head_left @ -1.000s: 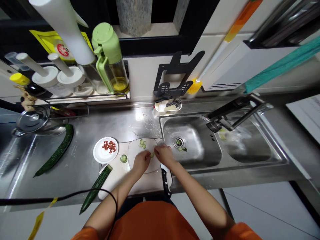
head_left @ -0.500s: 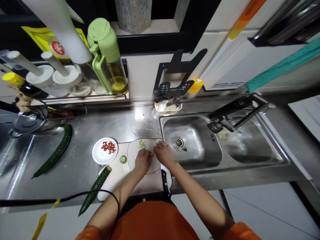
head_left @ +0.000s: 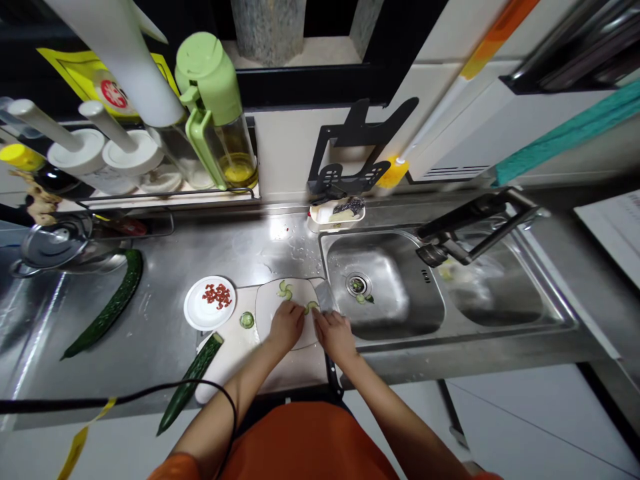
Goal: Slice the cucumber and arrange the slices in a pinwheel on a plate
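Observation:
A white squarish plate [head_left: 265,313] lies on the pale cutting board [head_left: 230,357]. Near its far rim, several thin cucumber slices [head_left: 285,290] form a curved fan. More cucumber slices [head_left: 312,306] sit at the right side of the plate, between my fingertips. My left hand [head_left: 288,325] is closed, its curled fingers at the left end of these slices. From the right, my right hand [head_left: 336,335] pinches at their other end; the fingertips partly hide the contact. A knife [head_left: 331,373] lies at the board's right edge, mostly under my right hand and forearm.
Left of the plate are a cucumber end [head_left: 247,320], a cut cucumber [head_left: 190,383] and a white dish [head_left: 193,310] of chopped red pieces. A whole cucumber [head_left: 107,310] lies farther left. The sink [head_left: 385,287] is at right; a black cable [head_left: 150,389] crosses the lower left.
My right hand has shifted toward me and slightly right, uncovering the slices at the plate's right side and covering more of the knife. My left hand has barely moved.

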Available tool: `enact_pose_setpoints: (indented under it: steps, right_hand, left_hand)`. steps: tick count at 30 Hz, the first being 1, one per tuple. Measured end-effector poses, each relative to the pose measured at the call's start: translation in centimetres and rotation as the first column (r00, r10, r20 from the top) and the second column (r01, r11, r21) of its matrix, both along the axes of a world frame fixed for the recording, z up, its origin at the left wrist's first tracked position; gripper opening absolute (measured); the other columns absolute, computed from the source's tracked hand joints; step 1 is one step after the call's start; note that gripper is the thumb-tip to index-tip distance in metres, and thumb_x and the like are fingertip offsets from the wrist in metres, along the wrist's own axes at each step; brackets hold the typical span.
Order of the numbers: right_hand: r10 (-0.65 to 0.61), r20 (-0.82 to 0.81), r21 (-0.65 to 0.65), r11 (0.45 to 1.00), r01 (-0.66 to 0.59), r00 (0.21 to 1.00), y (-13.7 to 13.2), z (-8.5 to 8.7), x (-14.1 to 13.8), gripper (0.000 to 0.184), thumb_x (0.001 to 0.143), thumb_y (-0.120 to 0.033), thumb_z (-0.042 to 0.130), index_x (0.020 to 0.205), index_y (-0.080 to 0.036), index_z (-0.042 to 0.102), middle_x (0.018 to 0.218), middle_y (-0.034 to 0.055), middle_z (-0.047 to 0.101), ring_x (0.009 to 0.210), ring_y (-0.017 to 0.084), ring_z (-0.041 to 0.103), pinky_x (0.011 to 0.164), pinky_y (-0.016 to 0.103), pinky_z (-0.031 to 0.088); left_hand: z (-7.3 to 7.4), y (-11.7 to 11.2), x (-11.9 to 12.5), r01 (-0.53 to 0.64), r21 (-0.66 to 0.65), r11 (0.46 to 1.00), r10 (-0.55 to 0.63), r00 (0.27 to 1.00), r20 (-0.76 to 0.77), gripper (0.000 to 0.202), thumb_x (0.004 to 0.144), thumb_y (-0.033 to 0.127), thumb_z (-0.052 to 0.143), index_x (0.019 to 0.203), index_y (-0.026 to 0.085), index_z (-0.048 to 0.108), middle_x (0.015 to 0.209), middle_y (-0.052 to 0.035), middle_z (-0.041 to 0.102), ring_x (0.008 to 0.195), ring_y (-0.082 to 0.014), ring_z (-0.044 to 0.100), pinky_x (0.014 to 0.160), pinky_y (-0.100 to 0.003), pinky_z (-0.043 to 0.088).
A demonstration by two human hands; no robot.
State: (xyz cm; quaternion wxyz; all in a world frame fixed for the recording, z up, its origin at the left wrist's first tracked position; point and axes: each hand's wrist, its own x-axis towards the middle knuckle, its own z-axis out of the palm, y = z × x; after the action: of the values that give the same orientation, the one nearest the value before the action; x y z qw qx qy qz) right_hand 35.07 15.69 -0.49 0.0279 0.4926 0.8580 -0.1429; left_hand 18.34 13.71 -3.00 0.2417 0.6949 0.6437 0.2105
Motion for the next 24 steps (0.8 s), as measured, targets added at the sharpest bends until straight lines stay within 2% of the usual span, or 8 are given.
enact_pose_setpoints:
  steps: [5,13,24]
  right_hand:
    - [-0.031,0.061,-0.010,0.999,0.032,0.998,-0.91,-0.88,-0.26,0.048,0.093,-0.018,0.040,0.141,-0.020,0.040,0.083,0.0091,0.067,0.087,0.022,0.055,0.074,0.035,0.028]
    - [-0.027,0.161,-0.007,1.000,0.029,0.987,-0.89,-0.52,-0.52,0.050,0.094,-0.019,0.040,0.144,-0.020,0.034,0.087,0.0096,0.068,0.090,0.022,0.057,0.074,0.035,0.028]
    - [-0.030,0.157,-0.001,1.000,0.030,0.987,-0.95,-0.52,-0.53,0.046,0.096,-0.022,0.038,0.142,-0.020,0.037,0.088,0.0094,0.068,0.090,0.022,0.057,0.072,0.034,0.027]
  left_hand:
    - [-0.08,-0.01,-0.08,0.023,0.006,1.000,-0.022,1.000,-0.019,0.021,0.086,0.016,0.048,0.096,0.018,0.067,0.087,-0.0085,0.059,0.088,-0.0205,0.050,0.079,-0.033,0.042]
    - [-0.20,-0.11,0.09,0.005,0.042,0.999,-0.004,1.000,-0.026,0.020,0.088,0.017,0.048,0.093,0.018,0.067,0.086,-0.0069,0.059,0.087,-0.0191,0.050,0.080,-0.032,0.044]
    - [-0.13,-0.22,0.20,-0.003,0.031,1.000,0.004,0.999,-0.034,0.019,0.086,0.016,0.050,0.092,0.018,0.068,0.085,-0.0070,0.060,0.087,-0.0193,0.052,0.080,-0.033,0.046]
